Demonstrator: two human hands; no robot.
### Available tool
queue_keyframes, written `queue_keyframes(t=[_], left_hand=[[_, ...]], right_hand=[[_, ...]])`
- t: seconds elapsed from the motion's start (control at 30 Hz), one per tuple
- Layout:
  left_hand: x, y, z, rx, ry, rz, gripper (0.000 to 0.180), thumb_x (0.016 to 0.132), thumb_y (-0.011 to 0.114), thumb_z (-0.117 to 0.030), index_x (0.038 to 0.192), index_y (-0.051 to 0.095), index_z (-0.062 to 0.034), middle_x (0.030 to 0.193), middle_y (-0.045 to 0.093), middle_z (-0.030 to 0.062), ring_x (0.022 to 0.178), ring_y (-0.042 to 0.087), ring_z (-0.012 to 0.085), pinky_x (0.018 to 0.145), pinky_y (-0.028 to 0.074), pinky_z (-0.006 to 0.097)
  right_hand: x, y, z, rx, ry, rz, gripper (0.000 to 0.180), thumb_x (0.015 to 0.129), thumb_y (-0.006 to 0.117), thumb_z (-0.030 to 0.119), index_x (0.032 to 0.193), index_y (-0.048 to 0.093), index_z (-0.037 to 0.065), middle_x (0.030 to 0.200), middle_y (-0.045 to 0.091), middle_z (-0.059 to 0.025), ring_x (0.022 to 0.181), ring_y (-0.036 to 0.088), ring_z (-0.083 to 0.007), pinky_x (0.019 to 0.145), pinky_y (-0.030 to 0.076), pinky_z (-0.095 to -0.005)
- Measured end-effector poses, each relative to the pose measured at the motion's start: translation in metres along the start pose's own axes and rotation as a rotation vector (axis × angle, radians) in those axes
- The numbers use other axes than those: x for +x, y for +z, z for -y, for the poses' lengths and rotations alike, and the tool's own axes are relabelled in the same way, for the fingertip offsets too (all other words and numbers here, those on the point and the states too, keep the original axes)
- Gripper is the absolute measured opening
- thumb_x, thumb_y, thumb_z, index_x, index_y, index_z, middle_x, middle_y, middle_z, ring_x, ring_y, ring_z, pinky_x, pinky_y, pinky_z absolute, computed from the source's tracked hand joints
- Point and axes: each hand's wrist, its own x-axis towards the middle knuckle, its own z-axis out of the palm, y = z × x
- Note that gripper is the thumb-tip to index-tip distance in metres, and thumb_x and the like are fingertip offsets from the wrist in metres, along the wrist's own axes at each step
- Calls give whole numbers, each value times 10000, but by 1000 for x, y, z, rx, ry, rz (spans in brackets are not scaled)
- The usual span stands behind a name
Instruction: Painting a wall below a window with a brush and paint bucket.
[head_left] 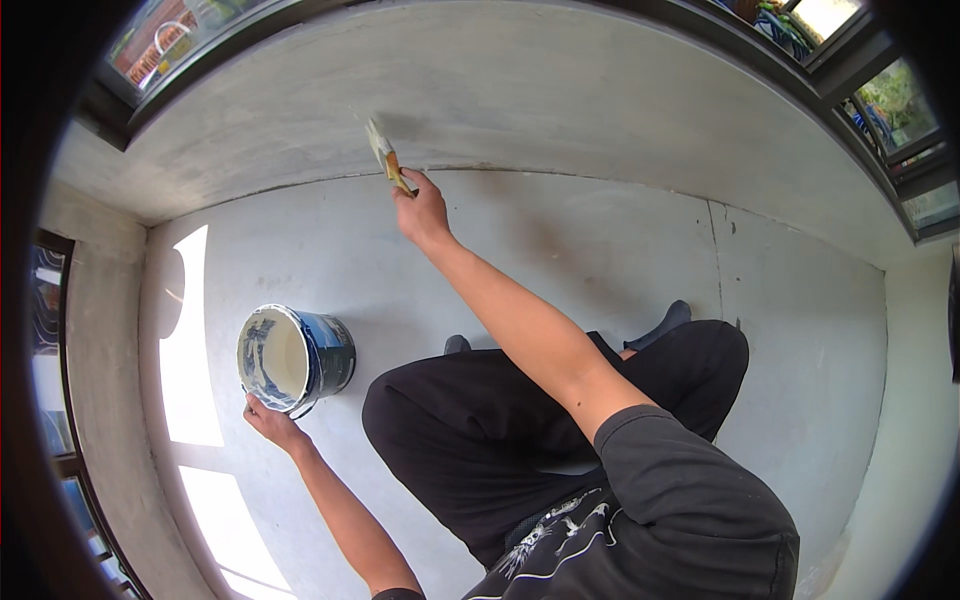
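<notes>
Head view: right hand [422,212] clamped on wood-handled paintbrush [385,155], bristles at far wall base [560,110]. Left hand [268,420] grips rim of blue paint bucket [295,358], near left on floor [620,250]. Best: light, even strokes; steady bucket.

The person wears a dark grey short-sleeved T-shirt [680,500] with a pale printed graphic [555,530] on the front, loose black trousers [470,430], and dark socks [665,322]; both forearms are bare.
</notes>
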Motion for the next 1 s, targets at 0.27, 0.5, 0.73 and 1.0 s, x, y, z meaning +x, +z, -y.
queue_keyframes(t=[0.27,0.5,0.73,1.0], left_hand=[[5,5,4,34,40,-1,463,1093,447,-401,1212,491,45,1178,578,172,1052,585,236,925,493,357],[7,4,6,-5,14,11,455,1092,449,-394,1214,478,44,1194,573,177,1067,587,248,937,487,372],[4,16,6,37,25,31,463,1092,448,-395,1210,480,52,1163,579,186,1034,592,249,893,504,365],[15,-1,12,83,58,14,485,1090,455,-398,1208,484,71,1156,583,194,944,629,241,713,558,339]], right_hand=[[4,-283,-75,194,30,-747,381,990,607,114,1368,593,69,975,631,-82,862,586,-175,786,478,-329],[9,-233,-55,253,13,-762,434,1014,568,155,1426,449,95,1331,580,-214,1163,602,-333,1002,448,-422],[-3,-15,44,115,-13,-244,484,1000,551,211,1446,385,123,1161,665,-259,1074,651,-415,933,487,-479],[6,-163,15,365,2,-197,402,890,703,115,1288,645,118,799,570,-17,717,505,-121,654,425,-304]])
